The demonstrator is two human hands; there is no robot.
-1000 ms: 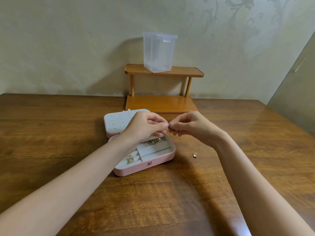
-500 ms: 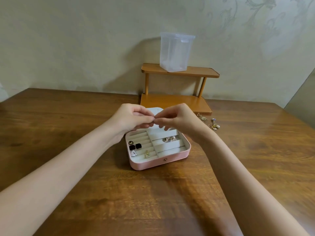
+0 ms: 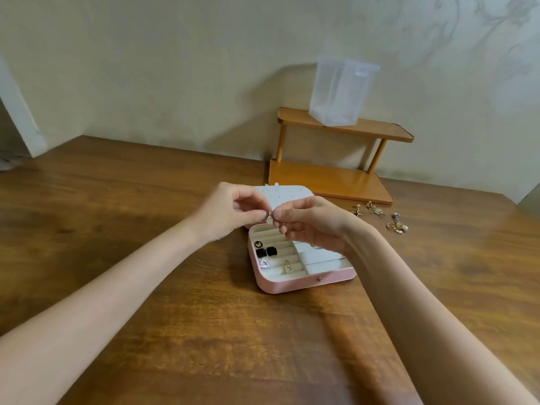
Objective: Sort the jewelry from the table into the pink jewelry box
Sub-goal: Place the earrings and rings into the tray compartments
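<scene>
Wood-grain tabletop (image 3: 146, 229) runs to a beige papered wall (image 3: 175, 68). Left hand (image 3: 230, 213) and right hand (image 3: 312, 222) together pinch a small earring (image 3: 270, 216) above the open pink jewelry box (image 3: 304, 283); loose jewelry (image 3: 380, 217) lies right, near a wooden shelf (image 3: 336, 179) bearing a clear container (image 3: 340, 90).

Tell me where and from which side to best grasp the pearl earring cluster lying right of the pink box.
The pearl earring cluster lies flat and loose on the table, clear of the pink jewelry box. Probably best to come from above with the right hand, pinching the gold hoop at its left edge; the round pearl would likely slip.
</scene>
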